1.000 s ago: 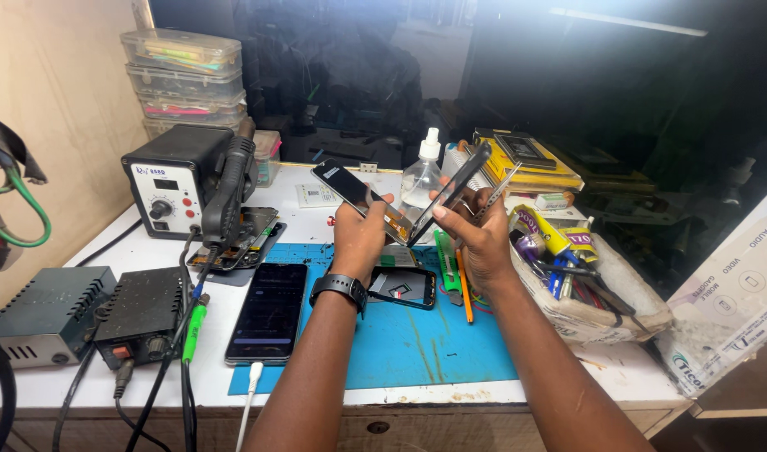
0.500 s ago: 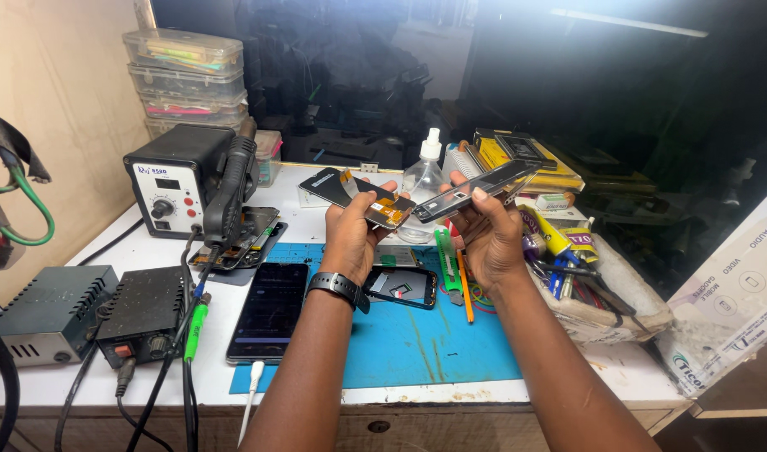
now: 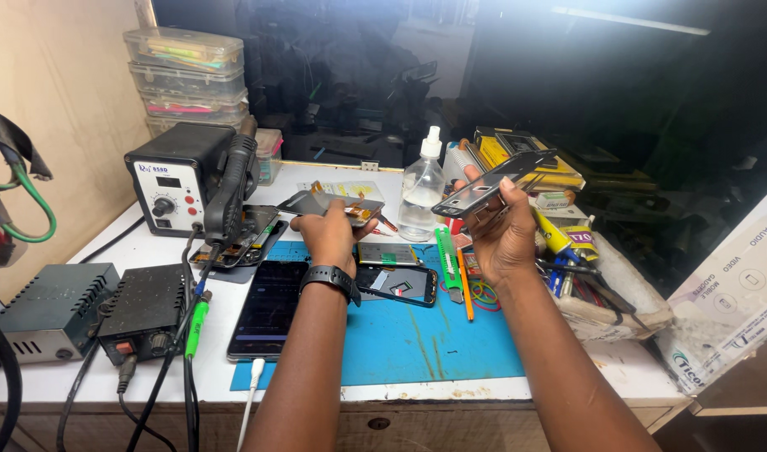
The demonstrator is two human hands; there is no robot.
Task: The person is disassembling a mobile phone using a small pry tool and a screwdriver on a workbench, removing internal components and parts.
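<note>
Blue matting (image 3: 417,343) covers the middle of the white tabletop (image 3: 132,251), and two hands work above its far edge. The left hand (image 3: 329,234), with one black watch (image 3: 332,278) on its wrist, has its fingers closed around one flat dark screen panel (image 3: 329,203) with orange flex strips, held low and nearly level. The right hand (image 3: 501,230) is raised beside it, well apart, its fingers pinched on one thin black phone frame (image 3: 492,182) that tilts up to the right.

Between the forearms lie two small phones: one with a pale back (image 3: 388,254) and, touching it on the near side, one dark (image 3: 398,283). One larger dark phone (image 3: 269,308) rests to the left on the mat's edge. One opened phone (image 3: 241,238) sits in front of one black hot-air station (image 3: 176,177). Two grey-black power boxes (image 3: 90,311) stand at the left edge. One clear dropper bottle (image 3: 422,194) stands between the hands, farther back. One green cutter (image 3: 446,264) and one orange pencil (image 3: 465,285) lie side by side. Three stacked clear storage boxes (image 3: 187,79) sit at the back left.
</note>
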